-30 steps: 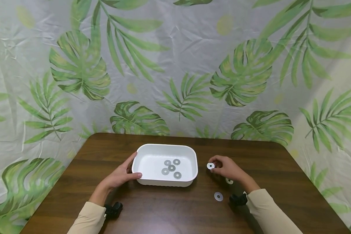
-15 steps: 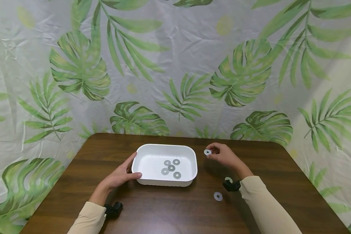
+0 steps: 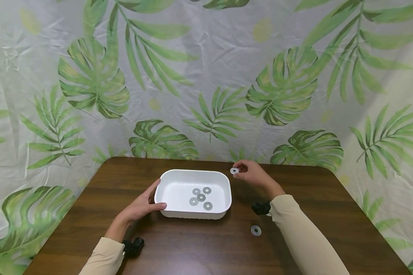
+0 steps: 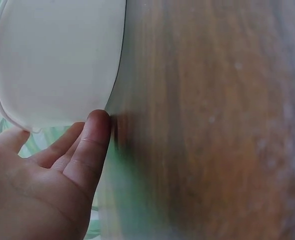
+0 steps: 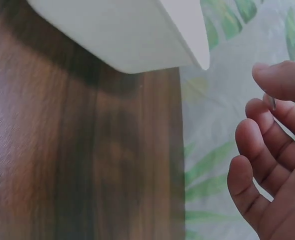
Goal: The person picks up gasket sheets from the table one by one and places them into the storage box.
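Note:
My left hand [image 3: 141, 206] holds the left end of a white plastic tub [image 3: 192, 214], its thumb over the rim at the front corner. In the left wrist view, its other fingers [image 4: 90, 145] lie against the tub's outer wall. My right hand [image 3: 256, 175] pinches a flat metal washer [image 3: 234, 171] between thumb and fingertips, off the tub's back right corner. The right wrist view catches only the washer's thin edge [image 5: 273, 103]. Several similar washers [image 3: 208, 206] lie on the tub's floor, toward its right half.
One more washer [image 3: 256, 230] lies on the dark wooden table [image 3: 199, 248], right of the tub. Another is nearly hidden by the right wrist camera [image 3: 260, 208]. A leaf-patterned curtain [image 3: 206, 76] hangs behind the table's back edge.
With the washer in its grip, my right hand has moved away from me and leftward, from right of the tub to near its back right corner. My left hand and the tub stay put.

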`<act>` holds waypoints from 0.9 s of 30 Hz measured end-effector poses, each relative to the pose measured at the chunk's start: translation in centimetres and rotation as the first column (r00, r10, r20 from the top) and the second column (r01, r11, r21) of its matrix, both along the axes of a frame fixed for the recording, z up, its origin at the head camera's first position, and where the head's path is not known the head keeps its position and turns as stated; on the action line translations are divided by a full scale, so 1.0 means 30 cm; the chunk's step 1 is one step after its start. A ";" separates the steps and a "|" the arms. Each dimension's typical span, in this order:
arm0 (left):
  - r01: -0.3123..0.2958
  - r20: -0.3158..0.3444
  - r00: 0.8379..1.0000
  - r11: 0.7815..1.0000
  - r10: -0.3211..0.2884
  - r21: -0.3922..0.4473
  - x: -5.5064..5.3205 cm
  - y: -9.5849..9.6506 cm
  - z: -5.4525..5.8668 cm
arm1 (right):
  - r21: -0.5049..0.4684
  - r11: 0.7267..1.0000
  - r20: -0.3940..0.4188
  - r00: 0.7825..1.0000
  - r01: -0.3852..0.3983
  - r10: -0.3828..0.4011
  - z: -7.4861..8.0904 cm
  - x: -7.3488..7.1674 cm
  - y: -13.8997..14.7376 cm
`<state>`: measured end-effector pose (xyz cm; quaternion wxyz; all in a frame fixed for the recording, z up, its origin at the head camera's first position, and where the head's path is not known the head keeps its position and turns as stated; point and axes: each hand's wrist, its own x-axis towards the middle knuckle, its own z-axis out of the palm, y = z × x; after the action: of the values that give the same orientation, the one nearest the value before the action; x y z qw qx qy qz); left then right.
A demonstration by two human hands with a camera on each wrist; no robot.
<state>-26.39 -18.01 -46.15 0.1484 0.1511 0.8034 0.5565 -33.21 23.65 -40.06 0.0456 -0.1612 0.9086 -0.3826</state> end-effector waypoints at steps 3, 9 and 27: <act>-0.003 0.004 1.000 1.000 0.002 0.007 0.003 -0.004 -0.003 | -0.008 1.000 0.000 1.000 -0.008 0.008 0.019 -0.015 -0.025; -0.017 0.010 1.000 1.000 0.016 0.012 0.003 -0.011 -0.003 | -0.042 0.999 0.015 1.000 -0.008 0.008 0.063 -0.031 -0.102; -0.002 -0.010 1.000 1.000 0.002 0.008 -0.006 0.002 -0.005 | -0.077 0.987 0.041 0.988 -0.143 0.147 0.029 -0.006 -0.441</act>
<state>-26.57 -17.95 -46.31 0.1431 0.1539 0.8022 0.5589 -33.40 10.42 -39.18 0.0884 -0.2195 0.8785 -0.4151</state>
